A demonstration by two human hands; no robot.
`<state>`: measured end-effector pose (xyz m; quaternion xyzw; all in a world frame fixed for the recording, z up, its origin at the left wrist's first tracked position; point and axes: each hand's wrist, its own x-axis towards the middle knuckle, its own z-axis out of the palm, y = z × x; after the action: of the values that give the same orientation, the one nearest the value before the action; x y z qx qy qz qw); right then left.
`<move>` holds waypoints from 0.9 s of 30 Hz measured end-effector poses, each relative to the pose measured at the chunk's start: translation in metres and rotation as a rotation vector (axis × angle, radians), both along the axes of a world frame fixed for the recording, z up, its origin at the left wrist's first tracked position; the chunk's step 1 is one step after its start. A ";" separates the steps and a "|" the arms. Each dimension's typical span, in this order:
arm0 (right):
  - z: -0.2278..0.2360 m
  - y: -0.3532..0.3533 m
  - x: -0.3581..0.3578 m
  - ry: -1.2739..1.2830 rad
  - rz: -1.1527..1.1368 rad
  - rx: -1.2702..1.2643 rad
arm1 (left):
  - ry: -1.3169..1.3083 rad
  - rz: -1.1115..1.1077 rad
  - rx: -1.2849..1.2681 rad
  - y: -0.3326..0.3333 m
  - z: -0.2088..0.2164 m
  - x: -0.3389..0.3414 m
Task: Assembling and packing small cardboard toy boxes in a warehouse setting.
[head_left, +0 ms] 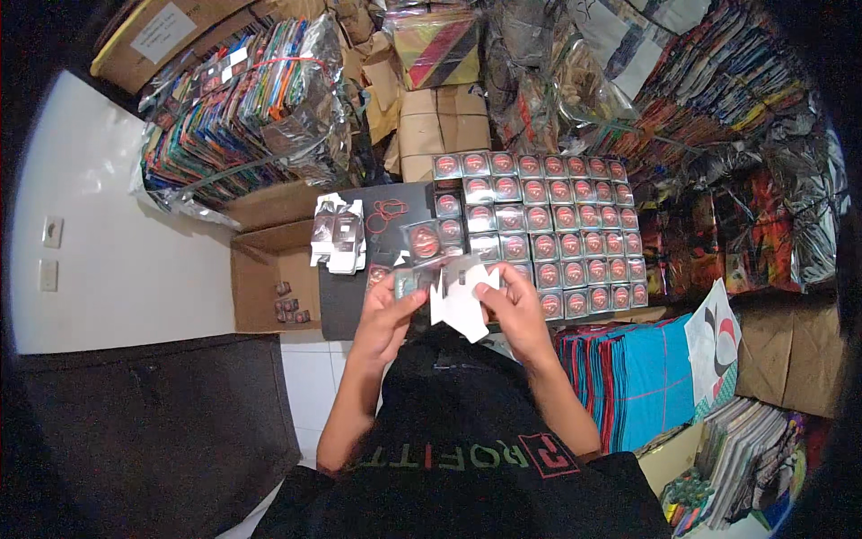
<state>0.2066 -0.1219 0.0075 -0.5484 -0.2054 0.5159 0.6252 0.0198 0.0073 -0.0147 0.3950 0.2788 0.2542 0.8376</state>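
In front of my chest, my right hand (518, 313) pinches a white cardboard box blank (461, 305) between thumb and fingers, its flaps spread out. My left hand (388, 313) is closed at the blank's left side, on a small greenish, shiny piece (407, 286) whose kind I cannot make out. Just beyond the hands lies a small dark pack with a round red emblem (423, 241). Rows of small boxes with round red fronts (539, 218) cover the right of the dark table (343, 295). Flattened cartons (338, 235) are piled at its left, beside red rubber bands (386, 214).
Left of the table, an open cardboard box (256, 286) holds several small packs (289, 307). Plastic-wrapped bundles (238, 103) and brown paper parcels (444, 126) stand behind. Folded blue and red cloths (628, 373) are stacked at the right. A white wall (117, 225) rises on the left.
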 end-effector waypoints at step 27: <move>0.010 0.018 -0.017 -0.425 -0.232 0.297 | -0.278 0.017 -0.197 -0.006 0.017 0.010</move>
<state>0.1893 -0.1039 0.0171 -0.5665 -0.3410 0.2785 0.6966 0.0295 0.0013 0.0025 0.2697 0.1873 0.2850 0.9006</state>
